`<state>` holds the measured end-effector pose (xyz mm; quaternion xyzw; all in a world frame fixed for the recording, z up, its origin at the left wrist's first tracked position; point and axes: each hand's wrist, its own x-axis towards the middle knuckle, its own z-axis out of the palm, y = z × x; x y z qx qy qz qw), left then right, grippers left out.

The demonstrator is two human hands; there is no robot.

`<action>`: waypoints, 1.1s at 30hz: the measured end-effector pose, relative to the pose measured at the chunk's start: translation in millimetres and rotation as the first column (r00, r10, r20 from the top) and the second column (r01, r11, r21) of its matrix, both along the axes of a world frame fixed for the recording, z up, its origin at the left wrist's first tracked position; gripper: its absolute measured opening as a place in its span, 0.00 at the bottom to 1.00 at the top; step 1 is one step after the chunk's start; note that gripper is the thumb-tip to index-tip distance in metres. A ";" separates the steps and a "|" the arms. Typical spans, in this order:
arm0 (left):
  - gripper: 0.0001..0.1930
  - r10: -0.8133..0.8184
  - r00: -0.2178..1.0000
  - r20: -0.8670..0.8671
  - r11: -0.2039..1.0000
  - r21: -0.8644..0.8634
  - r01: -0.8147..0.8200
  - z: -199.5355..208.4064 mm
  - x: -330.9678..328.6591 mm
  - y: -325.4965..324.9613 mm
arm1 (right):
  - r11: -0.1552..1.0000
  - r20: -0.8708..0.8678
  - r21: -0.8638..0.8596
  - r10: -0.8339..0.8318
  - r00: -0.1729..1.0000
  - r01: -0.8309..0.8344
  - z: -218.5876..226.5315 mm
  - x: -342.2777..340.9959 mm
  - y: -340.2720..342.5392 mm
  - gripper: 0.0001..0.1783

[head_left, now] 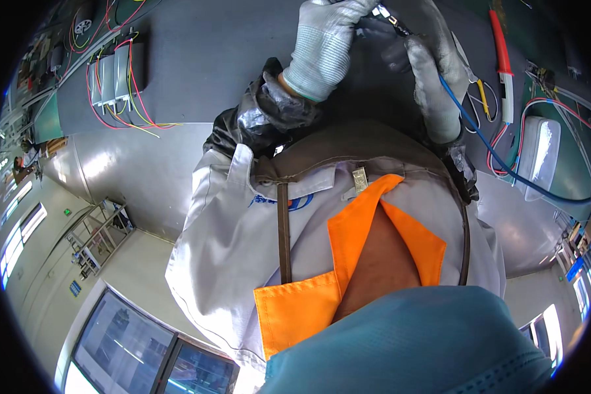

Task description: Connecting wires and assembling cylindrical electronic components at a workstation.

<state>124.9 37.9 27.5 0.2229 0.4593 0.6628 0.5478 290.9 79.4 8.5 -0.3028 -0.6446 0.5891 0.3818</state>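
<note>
Both my hands wear pale knit gloves and meet at the top edge of the head view. My left hand [322, 49] has its fingers drawn together, and the frame edge cuts off what they hold. Beside it, my right hand [437, 85] is closed around a slim dark piece with a shiny metal end [393, 20], pointing toward the left fingers. A blue cord [482, 138] runs out past the right hand and bends down to the right. Whether it joins the dark piece is hidden by the glove.
Several grey box-shaped parts with red and yellow wires [115, 75] sit on the dark worktop [197, 65] at left. At right lie yellow-handled scissors [484, 98], a red-and-white stick-shaped tool [502, 65] and a translucent white case [540, 154] beside coloured wires.
</note>
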 end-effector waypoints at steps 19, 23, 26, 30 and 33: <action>0.16 -0.126 0.924 0.360 0.988 0.130 0.084 -66.0 -6.3 20.8 | 0.765 0.643 0.634 -0.441 0.626 -0.112 -3.7 105.6 72.8 0.36; 0.14 -0.110 0.898 0.427 0.988 0.146 0.051 -79.3 -21.4 15.1 | 0.587 0.614 0.789 -0.752 0.240 -0.181 -77.2 210.4 122.2 0.25; 0.12 -0.060 0.899 0.434 0.986 0.165 -0.014 -89.5 -24.0 6.9 | 0.708 0.500 0.691 -0.615 0.610 0.148 -89.7 202.4 136.9 0.21; 0.16 -0.011 1.000 -0.012 0.987 0.158 0.013 -120.2 -18.8 14.1 | 0.835 0.692 0.550 -0.467 0.551 0.017 -39.6 121.9 136.9 0.21; 0.17 -0.034 0.937 0.348 0.991 0.135 -0.014 -77.2 -21.5 -1.3 | 0.872 0.880 0.470 -0.451 0.151 -0.138 -30.1 80.8 131.2 0.31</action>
